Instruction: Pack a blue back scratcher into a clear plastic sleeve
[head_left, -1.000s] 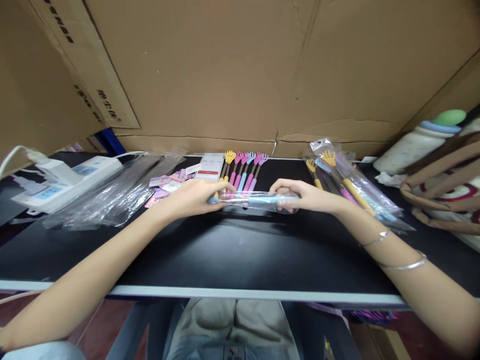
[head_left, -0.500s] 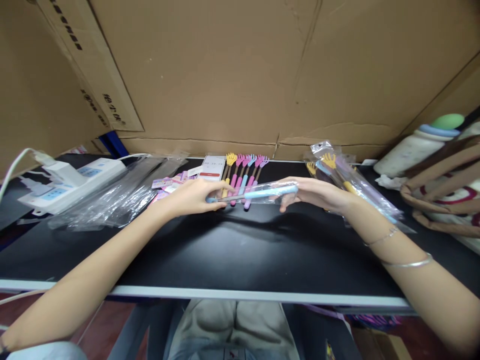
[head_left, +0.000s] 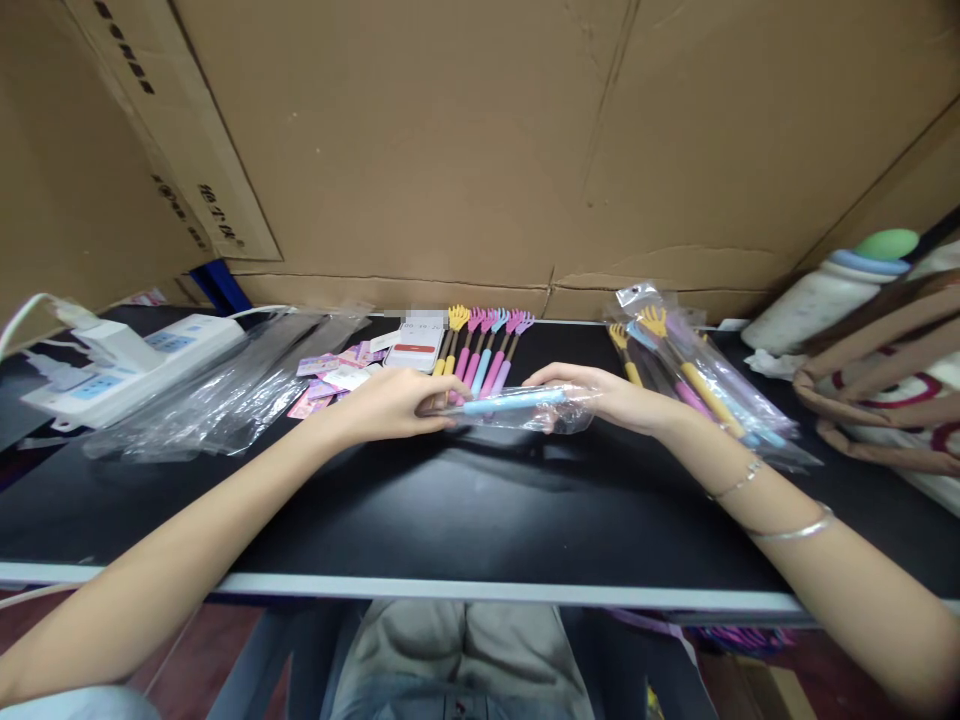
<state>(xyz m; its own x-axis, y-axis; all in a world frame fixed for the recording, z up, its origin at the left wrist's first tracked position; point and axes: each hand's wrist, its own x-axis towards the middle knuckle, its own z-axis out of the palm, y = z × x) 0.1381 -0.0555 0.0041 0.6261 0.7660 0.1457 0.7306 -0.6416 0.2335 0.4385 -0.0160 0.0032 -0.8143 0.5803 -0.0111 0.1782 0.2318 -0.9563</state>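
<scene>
Two hands (head_left: 390, 402) on bagged scratcher (head_left: 514, 403), mid-table.

dark print on cardboard box (head_left: 202, 205), unreadable

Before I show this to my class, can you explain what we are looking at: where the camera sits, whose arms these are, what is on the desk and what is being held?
The one view comes from a camera worn on a person's head, looking down, so both bare arms are that person's own. The left hand and right hand hold the two ends of a clear bag with a blue back scratcher inside, just above a black desk. Behind lie a row of loose scratchers, a phone, small cards, empty bags and a power strip. To the right is a pile of bagged scratchers. Cardboard forms the back wall.
</scene>
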